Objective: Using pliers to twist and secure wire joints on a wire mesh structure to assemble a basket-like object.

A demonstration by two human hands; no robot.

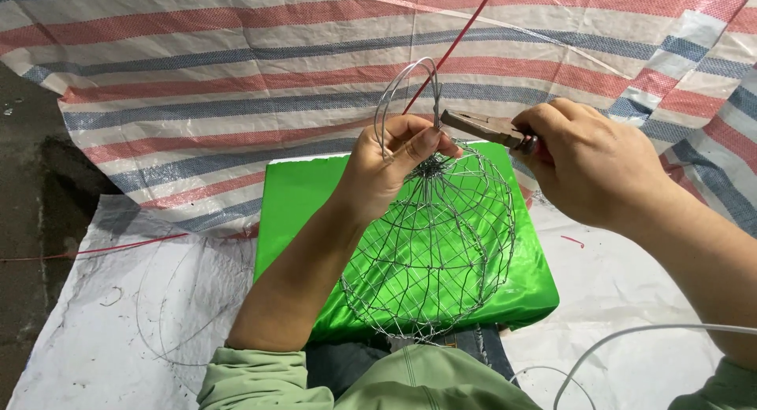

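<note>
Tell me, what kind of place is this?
Probably a makeshift floor workspace for wire craft: a striped tarp covers the ground, a wire basket sits over a green cushion, and pliers are in use.

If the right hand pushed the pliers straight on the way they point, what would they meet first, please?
The right hand aims the pliers leftward; they would likely first meet the wire loop and left hand, though depth is unclear.

Striped tarp and white sheet cover the floor.
</note>
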